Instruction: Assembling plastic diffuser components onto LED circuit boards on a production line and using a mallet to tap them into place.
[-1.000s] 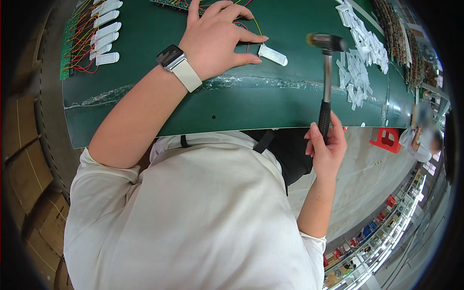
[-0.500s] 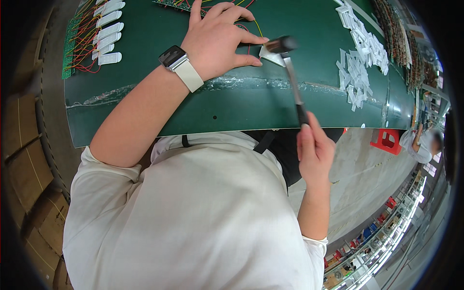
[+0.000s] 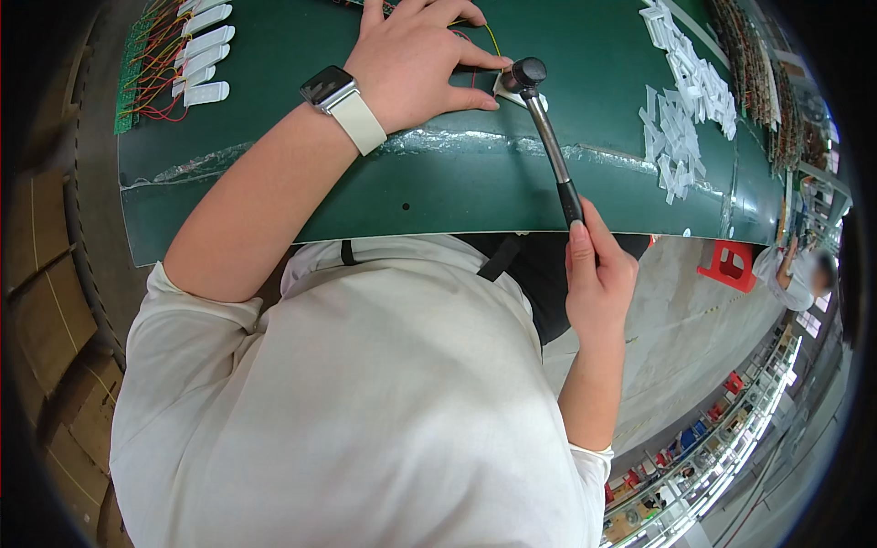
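Note:
My right hand [image 3: 601,279] is closed round the black grip of a small hammer [image 3: 554,151] with a metal shaft. Its round black head rests on or just over a white plastic case [image 3: 534,99], hiding part of it. On the green tabletop [image 3: 438,196], my left hand [image 3: 411,68] straddles the near end of this case. Thumb and index finger sit at its two sides, the other fingers spread farther back. Yellow and red wires [image 3: 494,38] run by the fingertips. Part of a green circuit board [image 3: 352,4] shows beyond the hand.
Several white cases wired to a green circuit board [image 3: 130,78] lie at the left. White plastic parts [image 3: 690,78] and translucent strips [image 3: 671,142] are heaped at the right, before stacked boards [image 3: 749,55]. A red stool [image 3: 728,265] and a person [image 3: 795,274] are farther right.
The hammer head, blurred before, is now sharp and slightly higher in the picture, over the white case. My left hand keeps its place at the case.

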Available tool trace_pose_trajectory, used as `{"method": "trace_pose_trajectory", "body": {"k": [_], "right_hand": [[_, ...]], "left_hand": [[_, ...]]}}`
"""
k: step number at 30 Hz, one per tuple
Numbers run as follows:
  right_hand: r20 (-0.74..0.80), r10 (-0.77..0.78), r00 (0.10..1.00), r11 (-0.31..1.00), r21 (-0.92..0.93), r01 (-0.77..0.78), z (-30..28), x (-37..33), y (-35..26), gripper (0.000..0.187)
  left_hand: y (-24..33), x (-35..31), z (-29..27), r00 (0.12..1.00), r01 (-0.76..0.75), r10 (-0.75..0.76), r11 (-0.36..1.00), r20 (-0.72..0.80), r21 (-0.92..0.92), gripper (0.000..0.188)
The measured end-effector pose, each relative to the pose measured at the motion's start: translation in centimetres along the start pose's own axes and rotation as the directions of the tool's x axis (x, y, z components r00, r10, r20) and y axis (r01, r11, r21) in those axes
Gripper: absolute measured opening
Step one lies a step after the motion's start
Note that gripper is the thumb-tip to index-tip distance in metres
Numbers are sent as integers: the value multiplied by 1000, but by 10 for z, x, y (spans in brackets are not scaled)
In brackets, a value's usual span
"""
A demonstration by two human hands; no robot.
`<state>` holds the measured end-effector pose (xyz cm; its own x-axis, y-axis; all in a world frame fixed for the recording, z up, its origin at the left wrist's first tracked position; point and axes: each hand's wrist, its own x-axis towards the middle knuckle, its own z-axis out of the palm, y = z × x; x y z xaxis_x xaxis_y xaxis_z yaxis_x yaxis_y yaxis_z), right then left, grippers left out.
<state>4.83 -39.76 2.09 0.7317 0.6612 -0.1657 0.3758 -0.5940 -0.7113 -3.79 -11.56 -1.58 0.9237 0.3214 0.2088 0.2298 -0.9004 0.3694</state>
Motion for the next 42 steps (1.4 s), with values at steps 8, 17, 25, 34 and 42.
{"method": "trace_pose_trajectory", "body": {"k": [8,17,25,34,42], "right_hand": [[-57,103,993,991,94,-98,2,-6,12,33],[-141,33,989,978,208,-3,6,-28,28,34],[-149,15,989,970,242,22,5,-31,35,35],[-161,3,987,952,303,46,5,-24,16,35],[-377,-141,916,988,9,156,-18,23,12,33]], "left_hand": [[1,0,-9,1000,22,-21,999,23,-45,39],[-5,2,3,1000,2,-2,998,3,-60,38],[-4,1,4,999,-15,18,995,-31,98,39],[-3,1,3,990,-66,79,992,-120,112,35],[-2,-4,-3,977,-106,152,952,-146,287,42]]}}
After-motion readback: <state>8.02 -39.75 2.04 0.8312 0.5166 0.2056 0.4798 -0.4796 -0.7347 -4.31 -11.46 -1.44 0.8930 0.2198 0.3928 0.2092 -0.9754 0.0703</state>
